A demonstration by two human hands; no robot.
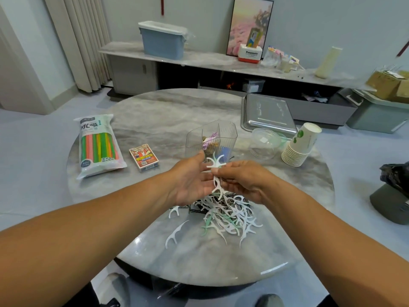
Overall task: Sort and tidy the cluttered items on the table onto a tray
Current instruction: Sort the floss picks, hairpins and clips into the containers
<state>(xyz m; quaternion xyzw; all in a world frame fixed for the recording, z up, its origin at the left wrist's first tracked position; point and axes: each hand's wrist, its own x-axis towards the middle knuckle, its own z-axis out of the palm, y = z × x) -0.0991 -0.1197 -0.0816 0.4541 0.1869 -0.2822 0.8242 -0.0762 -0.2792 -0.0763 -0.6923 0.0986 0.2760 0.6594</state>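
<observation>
Round marble table [155,111] carried everything; steel tray [269,114] sat at its far right, apparently bare of sorted items. Straw pack [99,145] and card box [144,158] lay at left, stacked paper cups [301,146] and a clear bowl [264,142] near the tray. Clear divided organizer [211,138] stood centre, some small bits already inside. Floss-pick pile [228,214] lay near the front edge — mostly unsorted. Step in hand, I judged: gathering picks. Left hand [190,180] was loosely cupped, fingers touching the bundle; right hand [241,180] pinched a few floss picks [215,165] just before the organizer. Next move likely called for dropping the bundle into an organizer compartment, then more scooping — early stage.
</observation>
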